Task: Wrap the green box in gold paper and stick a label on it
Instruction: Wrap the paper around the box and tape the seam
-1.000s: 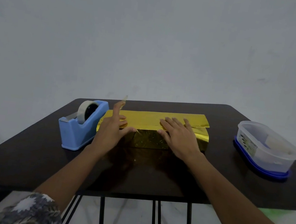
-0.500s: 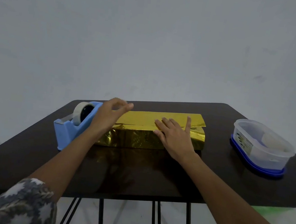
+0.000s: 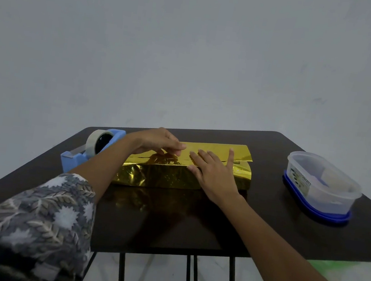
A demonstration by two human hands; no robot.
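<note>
- The gold paper (image 3: 175, 174) is lying lengthwise in the middle of the tabletop (image 3: 169, 220). It is folded over the green box, which is hiding completely beneath it. The overlapping seam is running along the top face.
- Your right grip (image 3: 213, 170) is lying released, fingers straight and flat, pressing the top flap down beside the seam.
- Your left grip (image 3: 156, 140) is reaching across, fingertips touching the paper at the seam. I cannot tell whether it is pinching a strip of tape.
- By my reading, you are sealing the long seam. Be holding the flap taut under the flat palm while rubbing along the join, since this foil is probably springing back and creasing easily. Both ends are looking unfinished, and no label is showing.
- Counting outward, you are working with:
  - one box under one sheet of gold paper;
  - two grips;
  - one blue tape dispenser (image 3: 71, 160) carrying one roll (image 3: 99, 144), just beside the paper's left end;
  - one clear container (image 3: 322, 184) on a blue base, well apart at the right;
  - one tabletop.
</note>
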